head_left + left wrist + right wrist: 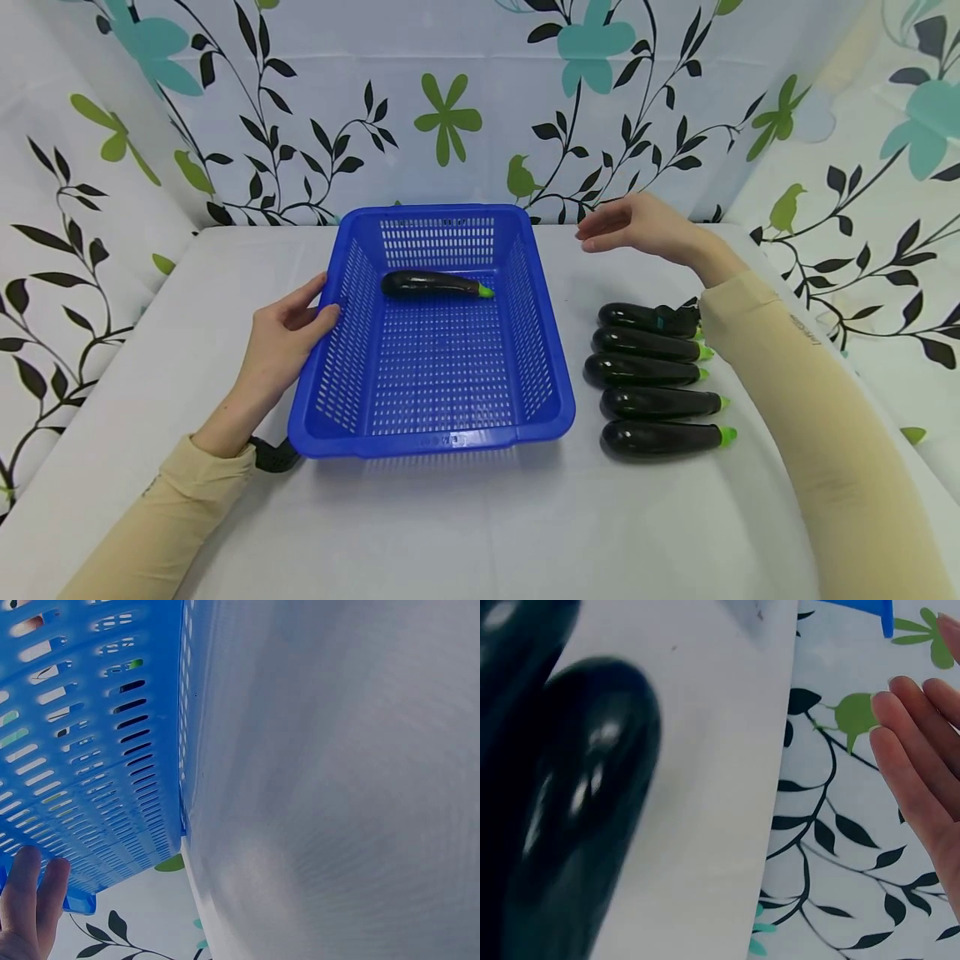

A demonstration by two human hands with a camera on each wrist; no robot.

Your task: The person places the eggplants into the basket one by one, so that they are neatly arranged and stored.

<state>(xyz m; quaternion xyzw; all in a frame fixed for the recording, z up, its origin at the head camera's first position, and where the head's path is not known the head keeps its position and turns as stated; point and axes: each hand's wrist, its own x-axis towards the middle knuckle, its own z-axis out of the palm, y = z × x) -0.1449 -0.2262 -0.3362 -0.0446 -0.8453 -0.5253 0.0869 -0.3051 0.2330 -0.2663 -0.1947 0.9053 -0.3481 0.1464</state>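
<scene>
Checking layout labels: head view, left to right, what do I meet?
Left hand → blue basket with one eggplant inside → row of five eggplants. Right hand left out: it overlaps the row's span.

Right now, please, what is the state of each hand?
Left hand: closed, holding the blue basket at its side.
Right hand: open, holding nothing.

A smooth, lightly shiny finish is seen on the rim of the blue rectangular slotted plastic basket (450,442). Bright highlights are reflected by the smooth, glossy skins of the long blackish eggplants (652,403). The flat white tabletop (465,525) is seen as matt. Faint creases are shown in the leaf-printed white cloth backdrop (495,137); the beige cloth sleeves (825,417) are matt.
</scene>
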